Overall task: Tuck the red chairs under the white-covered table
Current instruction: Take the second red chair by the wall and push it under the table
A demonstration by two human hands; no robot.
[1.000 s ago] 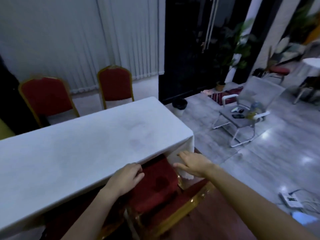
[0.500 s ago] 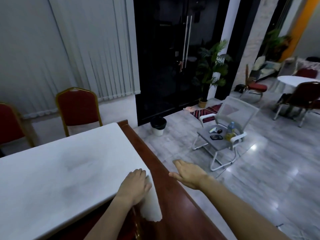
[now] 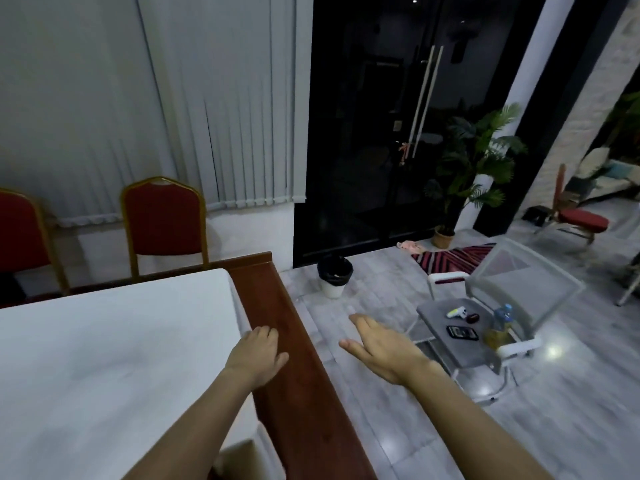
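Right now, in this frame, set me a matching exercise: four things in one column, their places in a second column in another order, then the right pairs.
Things
1. left hand
2. right hand
3. waste bin
4. water bottle

Places
A. on the seat of the grey mesh chair
B. on the floor before the dark glass door
C. flat on the bare wooden table edge, beside the white cloth
D. open in the air, above the floor off the table's end

Pairs: 1-C, 2-D, 3-B, 4-A

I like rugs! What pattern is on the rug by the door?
The rug has red, black and pale zigzag stripes, seen in the head view.
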